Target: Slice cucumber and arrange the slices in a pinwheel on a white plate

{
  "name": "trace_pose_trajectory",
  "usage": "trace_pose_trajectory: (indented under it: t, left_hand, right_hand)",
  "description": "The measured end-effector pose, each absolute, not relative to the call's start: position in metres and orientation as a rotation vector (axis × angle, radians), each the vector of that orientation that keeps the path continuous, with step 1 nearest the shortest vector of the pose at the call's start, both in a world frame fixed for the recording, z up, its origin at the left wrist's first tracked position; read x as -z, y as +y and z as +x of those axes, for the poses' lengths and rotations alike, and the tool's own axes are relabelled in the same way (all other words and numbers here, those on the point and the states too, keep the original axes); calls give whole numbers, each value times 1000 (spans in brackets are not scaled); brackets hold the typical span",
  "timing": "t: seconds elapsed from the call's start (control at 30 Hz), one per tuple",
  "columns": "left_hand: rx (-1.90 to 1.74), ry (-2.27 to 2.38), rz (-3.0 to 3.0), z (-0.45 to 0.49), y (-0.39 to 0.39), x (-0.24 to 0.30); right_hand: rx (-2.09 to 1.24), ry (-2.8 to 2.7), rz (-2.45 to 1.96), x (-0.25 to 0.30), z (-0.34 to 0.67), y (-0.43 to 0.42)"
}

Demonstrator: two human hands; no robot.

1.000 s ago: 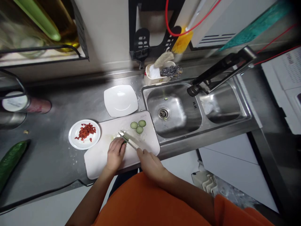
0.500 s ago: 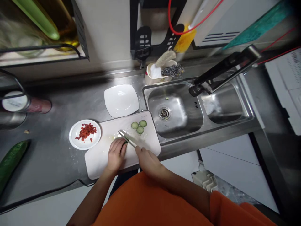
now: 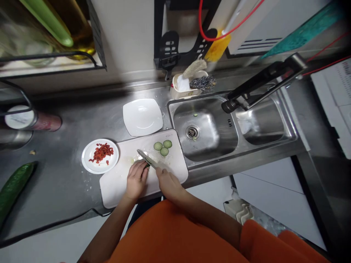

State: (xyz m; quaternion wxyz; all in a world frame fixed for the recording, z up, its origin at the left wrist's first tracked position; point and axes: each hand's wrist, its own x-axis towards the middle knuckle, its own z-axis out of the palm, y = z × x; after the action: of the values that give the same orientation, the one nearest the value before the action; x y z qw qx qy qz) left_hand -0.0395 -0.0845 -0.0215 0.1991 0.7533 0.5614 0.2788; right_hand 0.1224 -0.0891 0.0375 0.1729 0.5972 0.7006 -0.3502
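My right hand (image 3: 169, 183) is closed around the handle of a kitchen knife (image 3: 145, 157), its blade angled to the far left over the white cutting board (image 3: 120, 188). Right beside the blade, my left hand (image 3: 136, 179) has its fingers curled down on a piece of cucumber (image 3: 148, 165), mostly hidden by the fingers and the knife. Three cucumber slices (image 3: 164, 151) lie together at the board's far right. A small pale scrap is just past my left fingertips.
A white plate of red dried berries (image 3: 102, 152) touches the board's left side. Behind the board is a square white plate (image 3: 143, 120). At right is a steel sink (image 3: 208, 153) under a black faucet (image 3: 246, 86). A whole cucumber (image 3: 15, 186) lies far left.
The knife and my right hand have shifted slightly left, the blade now closer against the cucumber piece. My left hand stays on it. The whole view has slid a little.
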Motion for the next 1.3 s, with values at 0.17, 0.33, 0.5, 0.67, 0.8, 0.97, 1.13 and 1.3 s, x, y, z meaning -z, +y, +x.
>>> trace_pose_trajectory:
  t: [0.17,0.33,0.5,0.67,0.8,0.97,1.13,1.3]
  left_hand:
    - [-780,1580,2110,-41,-86,24]
    - [-777,1591,2099,-41,-87,26]
    - [-771,1609,2089,-42,-88,27]
    - [-800,1605,2103,-43,-89,31]
    - [-814,1599,2087,-43,-89,31]
    - [-819,1600,2092,-43,-89,29]
    - [-819,1602,2096,-43,-89,29]
    - [-822,1598,2100,-43,-89,29]
  right_hand:
    - [1008,1976,1730,-41,130,-89]
    - [1014,1916,1700,-62,139,-93]
    - [1043,1869,1644,-81,143,-100]
    - [1080,1843,1640,-87,143,-101]
    - [1104,1821,1630,-91,144,-100]
    - [1122,1807,1613,-94,144,-99]
    - [1121,1811,1626,-96,143,-99]
    - [1110,1806,1626,-98,142,-98]
